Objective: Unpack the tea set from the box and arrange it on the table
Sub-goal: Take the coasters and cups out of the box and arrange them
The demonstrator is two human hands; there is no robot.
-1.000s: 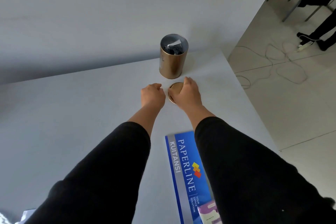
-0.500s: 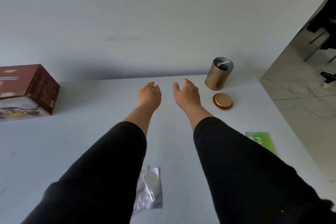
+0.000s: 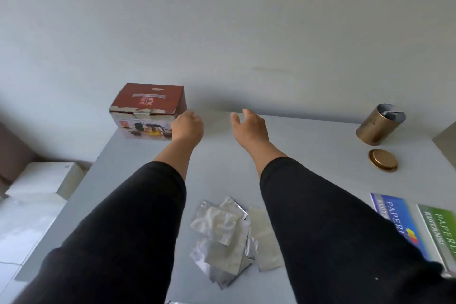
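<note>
head | hands (image 3: 217,127) empty | box (image 3: 148,112) at table's (image 3: 308,145) far-left edge

From my remote seat I saw two arms reaching up the picture from about 7 and 5 o'clock. Both wore long black sleeves (image 3: 118,234) of a plain, matt, close-fitting cloth, without print, cuffs or buttons that I could make out. The sleeves were pushed back and ended partway along the forearms, leaving wrists and both hands bare. The left hand (image 3: 187,127) and the right hand (image 3: 251,127) carried no rings, watch or gloves that I could see. A few pale specks dotted the right sleeve near 4 o'clock.
</note>
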